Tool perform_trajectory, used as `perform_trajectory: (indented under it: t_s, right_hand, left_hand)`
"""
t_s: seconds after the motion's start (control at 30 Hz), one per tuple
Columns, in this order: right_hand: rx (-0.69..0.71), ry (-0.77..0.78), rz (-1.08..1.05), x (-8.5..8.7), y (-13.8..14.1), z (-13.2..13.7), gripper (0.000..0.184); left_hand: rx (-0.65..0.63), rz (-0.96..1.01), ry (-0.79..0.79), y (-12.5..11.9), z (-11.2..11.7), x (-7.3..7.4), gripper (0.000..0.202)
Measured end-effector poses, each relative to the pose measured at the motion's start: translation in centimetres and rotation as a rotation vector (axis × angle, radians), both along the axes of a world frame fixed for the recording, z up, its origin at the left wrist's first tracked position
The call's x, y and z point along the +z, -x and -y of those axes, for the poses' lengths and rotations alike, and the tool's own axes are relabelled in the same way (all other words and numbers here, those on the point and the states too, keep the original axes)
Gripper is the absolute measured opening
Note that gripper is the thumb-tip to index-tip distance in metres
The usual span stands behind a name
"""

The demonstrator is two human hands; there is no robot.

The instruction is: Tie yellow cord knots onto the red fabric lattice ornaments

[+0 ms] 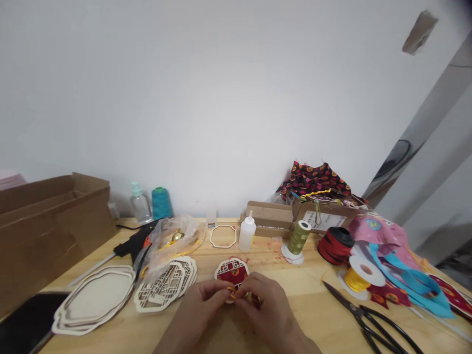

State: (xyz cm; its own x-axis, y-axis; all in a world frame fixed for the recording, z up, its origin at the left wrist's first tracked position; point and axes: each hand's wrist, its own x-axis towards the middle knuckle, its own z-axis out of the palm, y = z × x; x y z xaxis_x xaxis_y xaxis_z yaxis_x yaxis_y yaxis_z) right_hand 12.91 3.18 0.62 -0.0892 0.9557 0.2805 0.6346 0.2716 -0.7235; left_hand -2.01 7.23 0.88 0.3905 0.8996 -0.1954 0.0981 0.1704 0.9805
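Observation:
My left hand (201,302) and my right hand (263,300) meet at the near edge of the wooden table (313,305). Both pinch a thin yellow cord (232,291) between their fingertips. The cord lies at the near edge of a small round wooden lattice piece backed with red patterned fabric (231,270), which rests flat on the table just beyond my fingers. What else the fingers hold is hidden.
Stacks of wooden lattice frames (165,284) and plain panels (96,300) lie left. A glue gun (134,241), glue bottle (247,232), green thread spool (298,238), yellow spool (359,275), black scissors (372,314), ribbons (409,280) and cardboard boxes (47,221) surround them.

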Motion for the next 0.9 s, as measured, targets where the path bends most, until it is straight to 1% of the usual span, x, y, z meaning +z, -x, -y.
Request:
perform_trajectory:
  t_s: [0.03,0.1,0.2,0.27,0.37,0.47,0.53,0.6,0.67,0.73,0.77,0.8,0.83,0.87,0.9]
  right_hand:
    - [-0.002,0.001,0.005,0.0,0.0,0.0,0.009]
    - [-0.002,0.004,0.01,0.1,0.0,0.1,0.01]
    - [0.013,-0.003,0.008,0.4,0.0,0.1,0.015]
    - [0.002,-0.01,-0.004,0.4,0.1,0.1,0.017]
    - [-0.064,0.026,-0.06,-0.1,0.1,-0.1,0.015]
    - [-0.11,0.141,-0.229,-0.6,0.4,-0.5,0.011]
    - [-0.147,0.228,-0.365,-0.6,0.7,-0.6,0.008]
    - [-0.155,0.306,-0.52,-0.5,1.0,-0.7,0.007]
    - [-0.103,0.379,-0.722,-0.2,0.9,-0.5,0.008]
    - [0.008,0.397,-0.874,0.5,0.0,0.0,0.012]
    - [0.062,0.377,-0.865,0.9,-0.8,0.3,0.014]
    - [0.106,0.333,-0.77,1.5,-1.8,0.7,0.017]
    - [0.114,0.272,-0.583,2.3,-3.0,1.0,0.02]
    - [0.139,0.27,-0.275,3.1,-4.2,1.3,0.026]
    - [0.163,0.306,0.071,4.0,-5.5,1.6,0.035]
  left_hand:
    - [0.021,0.03,-0.006,0.0,0.0,-0.1,0.013]
    - [0.035,0.083,-0.038,0.0,0.1,-0.1,0.023]
    - [-0.001,0.079,-0.091,-0.1,0.3,0.2,0.038]
    - [-0.028,0.048,-0.105,-0.1,0.5,0.5,0.041]
    - [-0.062,0.007,-0.133,-0.3,0.8,0.9,0.039]
    - [-0.081,-0.011,-0.134,-0.4,0.9,0.8,0.039]
    - [-0.093,-0.01,-0.09,-0.4,0.8,0.5,0.043]
    - [-0.09,-0.005,-0.037,-0.4,0.6,0.3,0.046]
    - [-0.067,-0.009,0.0,-0.3,0.5,0.2,0.046]
    - [-0.034,-0.018,0.019,-0.2,0.4,0.2,0.045]
    - [-0.019,-0.024,0.033,-0.2,0.4,0.2,0.044]
    - [0.0,-0.03,0.048,-0.2,0.4,0.3,0.044]
    - [0.015,-0.035,0.065,-0.2,0.4,0.3,0.045]
    - [0.026,-0.04,0.077,-0.2,0.4,0.4,0.044]
    - [0.032,-0.046,0.084,-0.2,0.4,0.4,0.044]
